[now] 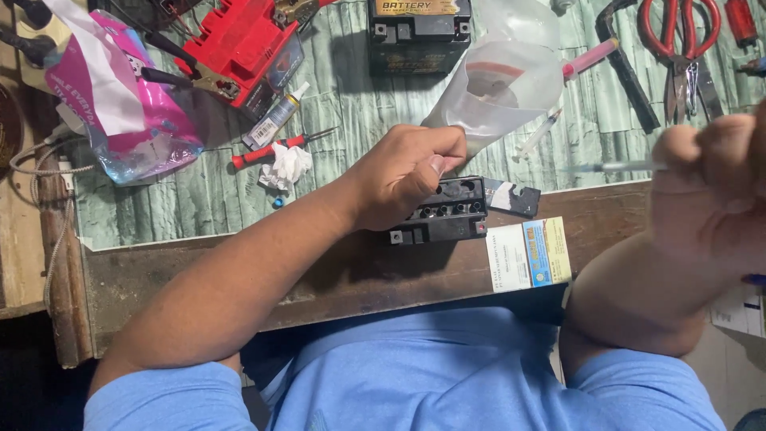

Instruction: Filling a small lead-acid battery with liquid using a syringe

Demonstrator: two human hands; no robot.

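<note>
Looking down from the person's own head, the view takes in a cluttered work surface (199, 215) covered with a grey-green wood-grain sheet, its bare wooden edge nearest the body. At far left lies a crumpled pink and white plastic bag (120, 104), and beside it a red battery (243, 48) with clamps on it. Below that rest a small glue tube (275, 118), a red-handled screwdriver (267, 150) and a wad of white tissue (287, 164). In the middle the left hand (403, 175) is curled closed, knuckles up, pressing down on a small black battery (447, 211) that sits on the wooden edge of the surface; the top of the battery is open, showing a row of round cell holes, and its black cover strip (511, 197) lies just beside it to the right. Behind the hand stand a larger black battery (416, 36) and a cloudy plastic jug (503, 92) with a pink syringe (590, 57) lying against it; a clear syringe (538, 134) lies near the jug. A white, blue and yellow card (528, 255) lies on the wooden edge to the right of the small battery. At far right, red-handled scissors (678, 40) rest at the top, and the right hand (710, 199), blurred and raised close to the camera, is closed around a thin clear syringe (614, 167) pointing left.
</note>
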